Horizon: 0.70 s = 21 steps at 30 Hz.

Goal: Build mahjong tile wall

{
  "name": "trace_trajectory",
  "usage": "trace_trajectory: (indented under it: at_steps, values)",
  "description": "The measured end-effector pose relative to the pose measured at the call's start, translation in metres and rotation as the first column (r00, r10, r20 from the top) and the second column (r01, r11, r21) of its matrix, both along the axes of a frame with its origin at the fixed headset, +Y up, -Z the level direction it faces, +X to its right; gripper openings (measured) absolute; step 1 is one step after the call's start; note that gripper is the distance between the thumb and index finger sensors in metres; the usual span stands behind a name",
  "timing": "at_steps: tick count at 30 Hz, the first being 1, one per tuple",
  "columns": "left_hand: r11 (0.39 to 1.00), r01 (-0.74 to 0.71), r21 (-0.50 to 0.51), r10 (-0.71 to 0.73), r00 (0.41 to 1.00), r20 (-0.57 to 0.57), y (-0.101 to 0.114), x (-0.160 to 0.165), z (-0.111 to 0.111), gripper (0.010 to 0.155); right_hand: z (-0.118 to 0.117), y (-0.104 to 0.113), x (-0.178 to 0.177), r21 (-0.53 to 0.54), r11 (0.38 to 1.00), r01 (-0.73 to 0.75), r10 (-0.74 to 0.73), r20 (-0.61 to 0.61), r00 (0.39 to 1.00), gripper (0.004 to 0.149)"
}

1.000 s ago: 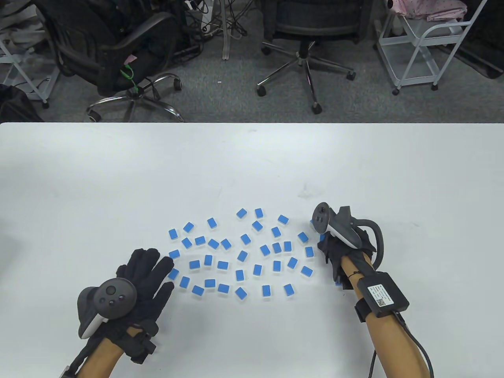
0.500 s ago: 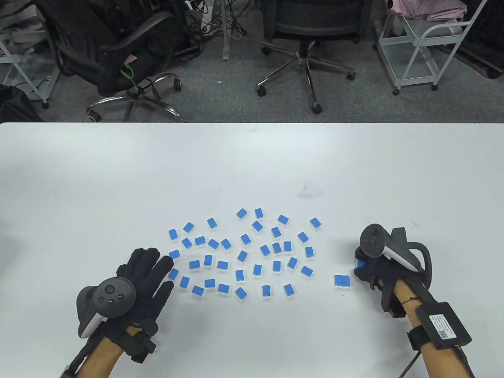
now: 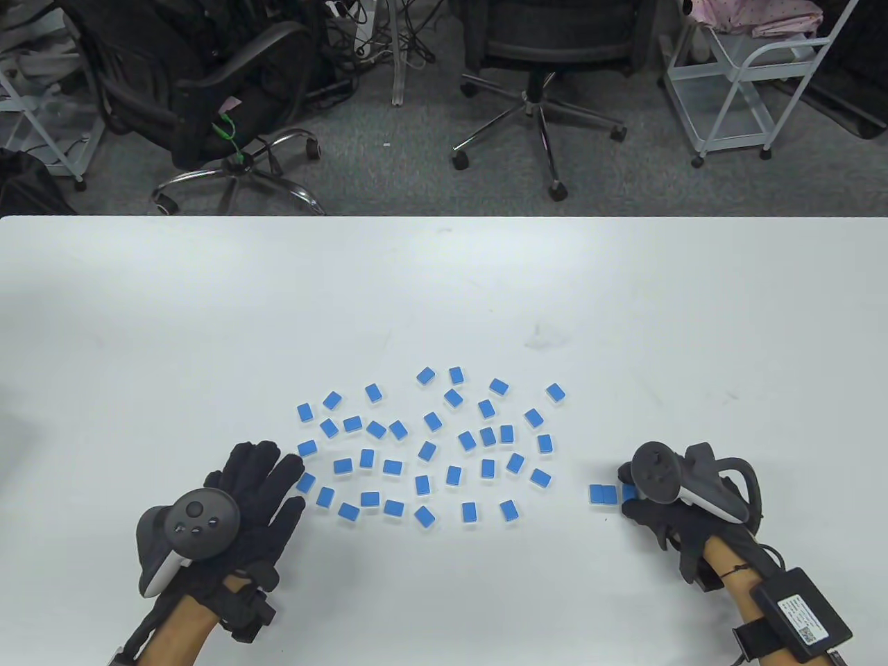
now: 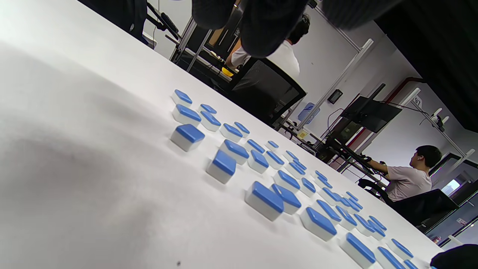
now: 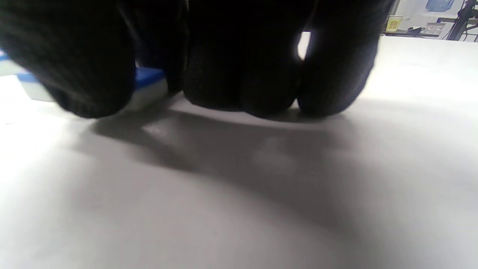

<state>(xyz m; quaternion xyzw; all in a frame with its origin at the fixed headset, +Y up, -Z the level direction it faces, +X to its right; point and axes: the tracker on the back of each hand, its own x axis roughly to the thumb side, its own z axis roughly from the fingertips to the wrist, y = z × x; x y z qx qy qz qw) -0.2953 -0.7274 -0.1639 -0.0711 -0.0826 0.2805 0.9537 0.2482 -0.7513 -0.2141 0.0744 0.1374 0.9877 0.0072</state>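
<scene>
The white surface (image 3: 444,291) carries approx 41 loose blue-backed tiles (image 3: 427,451), scattered. To the right of that scatter, apart from it, sits a short row (image 3: 603,494): 2 tiles side by side, w/ a 3rd (image 3: 628,493) touching its right end. The right hand (image 3: 666,510) has its grip curled round that 3rd tile, though the fingers hide most of it. The left hand (image 3: 260,496) lies flat at the scatter's left edge, grip released, fingers straight.

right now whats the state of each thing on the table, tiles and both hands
scattered tiles: loose, lying flat, blue backs up, unsorted
started row: two tiles side by side, touching, right of the scatter
third tile: at the row's right end, mostly hidden under the fingers
right hand: fingers curled down on the third tile
left hand: flat on the table, fingers straight, holding nothing
table: white, bare beyond the tiles
</scene>
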Motion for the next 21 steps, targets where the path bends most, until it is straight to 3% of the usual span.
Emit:
trace_trajectory:
  at_steps: [21]
  values:
    - [1.0, -0.009, -0.021, 0.009, 1.0, -0.015, -0.0012, -0.0001, 0.0028, 0.066, 0.0028, -0.0039, -0.0041, 0.012, 1.0, 0.003, -0.003, -0.019, 1.0, 0.056]
